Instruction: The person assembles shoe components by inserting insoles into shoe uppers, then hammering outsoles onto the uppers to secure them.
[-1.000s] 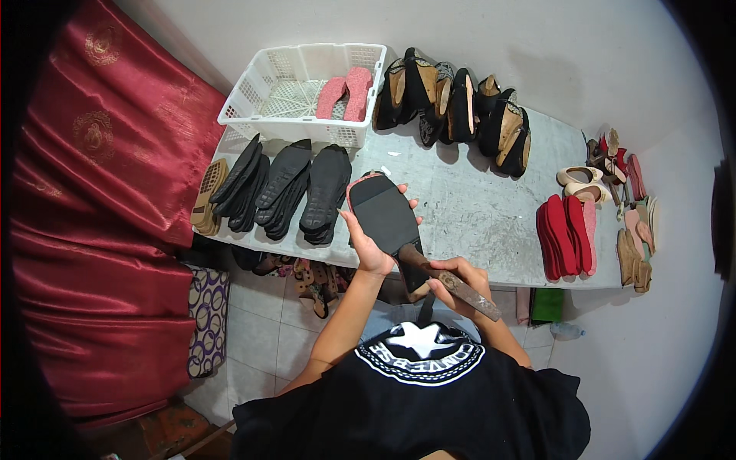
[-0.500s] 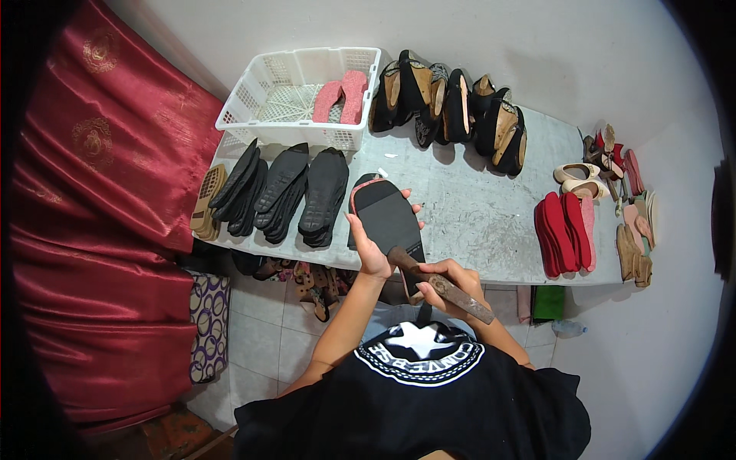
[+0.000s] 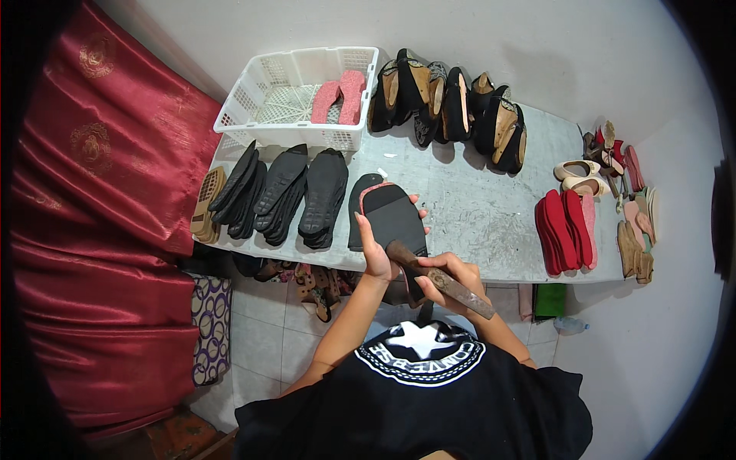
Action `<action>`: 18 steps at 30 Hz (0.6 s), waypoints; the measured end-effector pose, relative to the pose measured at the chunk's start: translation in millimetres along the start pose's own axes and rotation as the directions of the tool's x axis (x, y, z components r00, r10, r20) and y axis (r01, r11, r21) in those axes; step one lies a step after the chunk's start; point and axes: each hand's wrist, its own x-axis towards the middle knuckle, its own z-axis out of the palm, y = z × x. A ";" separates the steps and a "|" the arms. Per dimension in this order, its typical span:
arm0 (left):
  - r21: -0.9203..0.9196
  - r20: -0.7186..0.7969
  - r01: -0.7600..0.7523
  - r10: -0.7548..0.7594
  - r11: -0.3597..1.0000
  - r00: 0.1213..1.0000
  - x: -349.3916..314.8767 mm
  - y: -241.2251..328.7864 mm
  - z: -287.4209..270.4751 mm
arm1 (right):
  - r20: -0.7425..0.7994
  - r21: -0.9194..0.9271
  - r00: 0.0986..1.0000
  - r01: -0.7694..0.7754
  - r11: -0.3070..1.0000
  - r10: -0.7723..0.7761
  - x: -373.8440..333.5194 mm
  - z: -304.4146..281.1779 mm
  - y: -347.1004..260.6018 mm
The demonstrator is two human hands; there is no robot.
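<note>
My left hand (image 3: 375, 254) grips a black slipper (image 3: 392, 216) by its sides, thumb on the left edge and fingertips showing at the right. It has a wide dark band and a pink edge at the far end. In my right hand (image 3: 454, 277) is a worn, rusty brown hammer (image 3: 469, 298), with one end over the slipper's near part. Behind the slipper, a dark sole (image 3: 357, 195) lies on the table, partly covered. The slipper's near end is partly hidden by my hands and the hammer.
Stacked black soles (image 3: 322, 199) stand left on the grey table (image 3: 475, 222). A white basket (image 3: 287, 126) with pink pieces sits behind them. Black wedge shoes (image 3: 458, 107) line the back. Red soles (image 3: 563, 230) and cream shoes (image 3: 576, 172) are at right. A red curtain (image 3: 115, 230) hangs left.
The slipper has shifted slightly right and turned a little in my left hand, showing more of the dark sole behind it. The hammer stays almost in place.
</note>
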 end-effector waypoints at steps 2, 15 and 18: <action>0.001 -0.019 0.009 -0.009 1.000 1.000 0.1 -0.2 -1.1 | 0.025 -0.037 1.000 -0.009 0.999 0.010 0.3 0.6 0.2; -0.106 0.026 0.079 -0.077 0.991 0.997 0.4 -7.8 -3.2 | -0.008 -0.126 0.999 0.038 0.991 -0.039 6.9 2.7 -2.3; -0.131 0.008 0.114 -0.114 0.985 0.993 4.0 -10.5 -9.1 | -0.018 -0.186 0.996 0.080 0.979 -0.085 9.8 6.2 -3.6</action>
